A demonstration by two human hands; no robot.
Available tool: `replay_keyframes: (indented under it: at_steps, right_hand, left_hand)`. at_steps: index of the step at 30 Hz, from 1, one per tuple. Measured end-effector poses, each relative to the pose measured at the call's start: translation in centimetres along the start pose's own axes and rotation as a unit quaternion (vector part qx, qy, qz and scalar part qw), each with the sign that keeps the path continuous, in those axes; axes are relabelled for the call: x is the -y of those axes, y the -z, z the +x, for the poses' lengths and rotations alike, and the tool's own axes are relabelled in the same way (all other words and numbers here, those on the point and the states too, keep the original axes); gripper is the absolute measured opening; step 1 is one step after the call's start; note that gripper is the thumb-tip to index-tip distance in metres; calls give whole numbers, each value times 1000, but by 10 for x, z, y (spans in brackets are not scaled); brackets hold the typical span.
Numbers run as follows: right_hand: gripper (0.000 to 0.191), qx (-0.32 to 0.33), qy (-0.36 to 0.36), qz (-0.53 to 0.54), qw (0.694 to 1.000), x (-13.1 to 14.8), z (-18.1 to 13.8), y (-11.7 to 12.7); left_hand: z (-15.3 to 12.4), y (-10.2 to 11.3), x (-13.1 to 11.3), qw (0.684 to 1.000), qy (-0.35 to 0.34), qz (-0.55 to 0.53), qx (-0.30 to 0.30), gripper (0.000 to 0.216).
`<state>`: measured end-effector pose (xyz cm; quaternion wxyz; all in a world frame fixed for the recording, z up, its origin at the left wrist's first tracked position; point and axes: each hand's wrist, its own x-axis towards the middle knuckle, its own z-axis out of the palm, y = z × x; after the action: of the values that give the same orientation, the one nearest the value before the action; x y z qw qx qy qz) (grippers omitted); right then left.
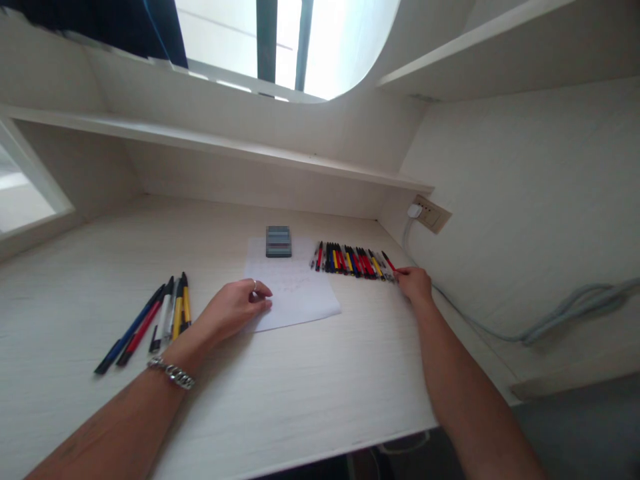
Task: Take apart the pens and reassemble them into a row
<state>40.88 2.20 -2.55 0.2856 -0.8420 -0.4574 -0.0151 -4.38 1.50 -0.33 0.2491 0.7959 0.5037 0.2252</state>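
My right hand (416,283) pinches the lower end of a red pen with a black tip (389,261). That pen lies at the right end of a row of pens (350,261) in red, black, yellow, blue and clear, set side by side. My left hand (241,308), wearing a ring and a chain bracelet, rests at the left edge of a white sheet of paper (305,300). Its fingers are loosely bent, with a gap by the thumb and nothing visible between them. Faint reddish writing shows on the sheet.
Left of my left wrist lie several larger pens: blue, red (143,331), white and yellow. A dark rectangular object (279,241), its face blurred, sits at the paper's top edge. A grey cable (480,330) runs from the wall socket (433,215) along the right wall. A shelf (215,143) overhangs the back.
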Motion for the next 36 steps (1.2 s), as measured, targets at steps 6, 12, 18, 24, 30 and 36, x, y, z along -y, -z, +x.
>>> replay_keyframes:
  at_steps: [6,12,18,24,30,36]
  right_hand:
    - [29,20,15,-35,999,4,-3,1]
    - [30,33,25,-62,997,8,-5,2]
    - [32,46,37,-68,996,8,-7,4]
    - [38,-43,74,-42,995,26,-16,14]
    - [29,40,286,92,953,115,-79,14]
    - [23,223,432,76,870,191,-147,-11]
  left_hand:
    - [-1,0,-2,1000,9,4,3,33]
    - [-1,0,-2,1000,-1,9,-1,31]
    - [-1,1,-2,1000,-17,18,-7,29]
    - [-5,-1,-6,999,-14,33,-16,27]
    - [-13,-5,-17,995,-47,89,-19,26]
    - [-17,-8,-22,995,-56,86,-13,21]
